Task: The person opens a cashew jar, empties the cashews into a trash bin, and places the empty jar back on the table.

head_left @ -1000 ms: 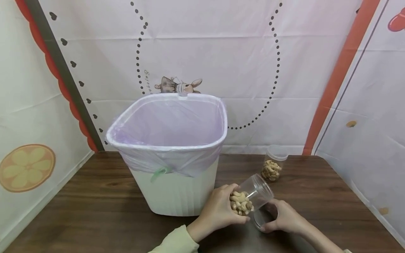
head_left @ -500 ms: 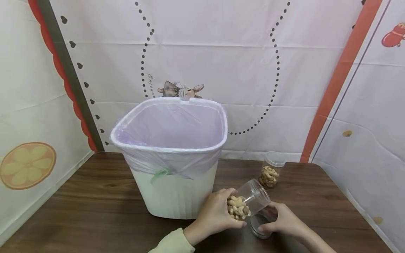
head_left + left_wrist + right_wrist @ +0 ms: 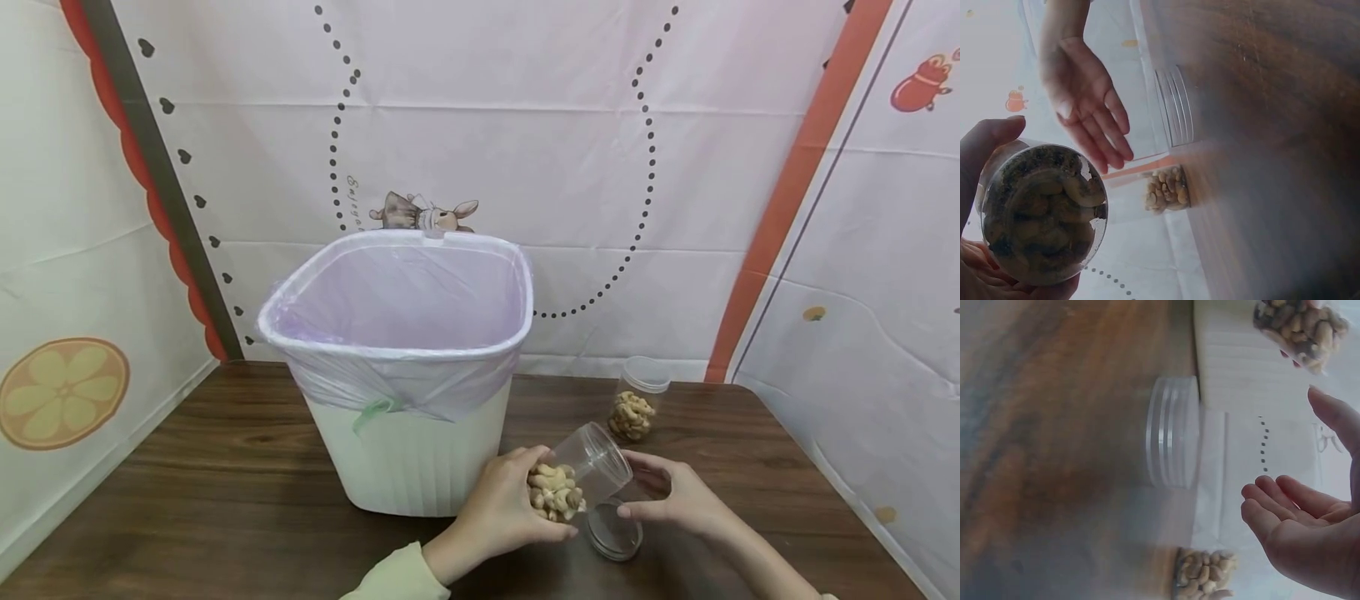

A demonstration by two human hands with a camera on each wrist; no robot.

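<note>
A clear plastic jar (image 3: 592,467) with cashews settled at its base is tilted above the table, its lidless mouth facing right. My left hand (image 3: 498,502) grips it around the base; the left wrist view shows the jar bottom (image 3: 1044,215) between thumb and fingers. Beside the mouth is my right hand (image 3: 678,500), empty, with fingers spread from the thumb, as the right wrist view (image 3: 1310,544) also shows. A round clear lid (image 3: 615,533) lies on the table below the jar, apart from the right hand.
A second clear jar (image 3: 633,400) of cashews, its lid on, stands upright farther back. To the left stands a white trash bin (image 3: 420,467) with a purple liner (image 3: 420,292) over its rim. A printed cloth (image 3: 487,150) hangs behind the brown wooden table (image 3: 225,500).
My right hand has let go of the lid, leaving it on the table, and has lifted slightly. The left hand keeps its tilted hold on the jar. The head view has shifted a little.
</note>
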